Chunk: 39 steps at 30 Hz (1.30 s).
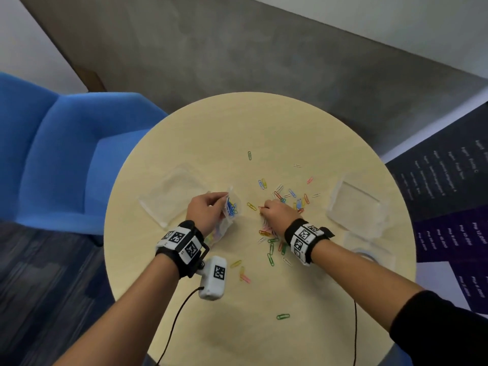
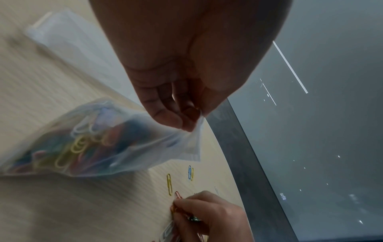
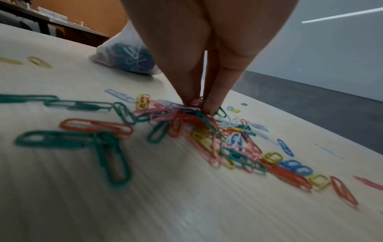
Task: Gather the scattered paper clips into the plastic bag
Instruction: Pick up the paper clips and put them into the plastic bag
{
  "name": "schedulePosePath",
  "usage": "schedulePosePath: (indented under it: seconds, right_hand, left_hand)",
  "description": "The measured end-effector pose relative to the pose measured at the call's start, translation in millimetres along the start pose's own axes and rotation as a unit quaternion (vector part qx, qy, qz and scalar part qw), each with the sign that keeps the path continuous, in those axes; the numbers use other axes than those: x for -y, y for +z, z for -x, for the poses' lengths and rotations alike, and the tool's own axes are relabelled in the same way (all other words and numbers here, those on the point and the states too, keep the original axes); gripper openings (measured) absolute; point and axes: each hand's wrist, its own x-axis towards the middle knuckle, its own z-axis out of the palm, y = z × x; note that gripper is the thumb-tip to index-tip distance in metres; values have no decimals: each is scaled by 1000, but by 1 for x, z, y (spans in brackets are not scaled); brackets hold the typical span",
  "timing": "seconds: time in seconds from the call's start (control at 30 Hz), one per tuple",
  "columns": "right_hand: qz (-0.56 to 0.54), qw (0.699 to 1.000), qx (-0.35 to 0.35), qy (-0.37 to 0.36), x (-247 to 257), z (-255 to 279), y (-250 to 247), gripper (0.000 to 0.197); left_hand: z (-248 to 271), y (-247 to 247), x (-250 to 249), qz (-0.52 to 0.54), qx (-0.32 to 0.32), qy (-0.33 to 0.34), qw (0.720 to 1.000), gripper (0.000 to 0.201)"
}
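A small clear plastic bag (image 1: 230, 211) (image 2: 99, 140) (image 3: 128, 55), partly filled with coloured paper clips, lies on the round table. My left hand (image 1: 208, 210) (image 2: 186, 119) pinches the bag's mouth edge and holds it up. Several coloured paper clips (image 1: 287, 199) (image 3: 207, 135) lie scattered over the middle of the table. My right hand (image 1: 274, 210) (image 3: 199, 104) (image 2: 199, 211) is down on the pile, its fingertips pinching a bunch of clips against the tabletop. A yellow clip (image 1: 251, 206) (image 2: 169, 184) lies between the two hands.
The beige round table (image 1: 211, 133) holds a clear flat box lid (image 1: 174, 194) at the left and clear boxes (image 1: 356, 207) at the right. Stray clips (image 1: 283, 316) lie near the front edge. A blue armchair (image 1: 66, 154) stands left of the table.
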Motion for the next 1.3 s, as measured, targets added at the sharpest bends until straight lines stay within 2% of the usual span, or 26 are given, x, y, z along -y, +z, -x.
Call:
schedulePosePath:
  seconds: [0.07,0.13,0.17,0.2,0.23,0.27,0.33,0.37,0.4,0.43,0.5,0.63,0.7,0.83,0.87,0.97,1.0,1.03,1.07,1.13,1.2,1.23,1.27,1.3]
  right_hand:
    - [-19,1000,16,17,0,0,-2,23]
    - [-107,990,23,88,-3,2,-9,21]
    - [-182,973,7,145,-5,4,-13,20]
    - [-267,943,-20,198,-8,7,-17,18]
    - [-362,899,-44,244,-11,11,-22,17]
    - [-470,837,-54,274,-12,14,-26,17]
    - [-692,667,-29,274,-4,20,-42,23]
    - [-760,596,-12,259,3,21,-49,26]
    - [-794,557,1,244,10,20,-56,27]
    - [-807,544,13,228,18,17,-62,27]
    - [-799,561,25,213,30,12,-70,25]
    - [-711,655,32,254,40,-1,-77,15]
    - [-673,692,28,260,44,-6,-81,13]
    - [-652,709,19,267,53,-13,-87,21]
    - [-640,724,18,256,54,-13,-88,23]
    - [-524,827,-3,202,54,-10,-95,17]
    - [-494,850,-5,183,52,-10,-98,13]
    - [-488,857,2,164,48,-12,-102,9]
    - [-504,851,13,145,41,-15,-105,7]
    - [-551,824,20,127,19,-28,-111,5]
    - [-542,827,-41,145,-5,-51,-113,9]
    - [-499,849,-76,157,-18,-66,-109,13]
    - [-428,885,-91,161,-28,-82,-103,20]
    - [-344,924,-73,153,-34,-97,-95,31]
  left_hand:
    - [3,2,-2,-26,4,11,1000,22]
    - [6,6,-4,-33,13,11,999,22]
    - [6,7,-4,-31,16,11,999,21]
    - [6,9,-4,-30,17,11,999,21]
    - [5,10,-4,-31,18,8,999,20]
    - [5,12,-4,-34,18,4,999,20]
    - [4,15,0,-39,18,-4,999,20]
    - [3,17,2,-41,19,-5,999,21]
    - [3,19,4,-45,22,-5,999,21]
    - [4,21,5,-50,28,-2,998,21]
    - [5,24,4,-63,44,9,997,21]
    - [7,27,0,-109,47,46,992,24]
    - [7,27,-2,-119,45,57,990,25]
    - [5,24,-3,-90,40,54,994,23]
    - [4,22,-4,-82,39,54,994,23]
    - [-1,16,-7,-91,44,62,993,24]
    - [-2,14,-9,-93,44,62,993,23]
    - [-3,13,-10,-89,43,62,993,23]
    - [-4,11,-11,-80,41,61,994,23]
    - [-6,7,-10,-58,39,53,996,22]
    - [-8,4,-7,-48,33,38,998,22]
    - [-8,4,-6,-43,29,31,998,22]
    - [-8,3,-5,-37,24,26,999,22]
    - [-8,4,-5,-31,23,24,999,22]
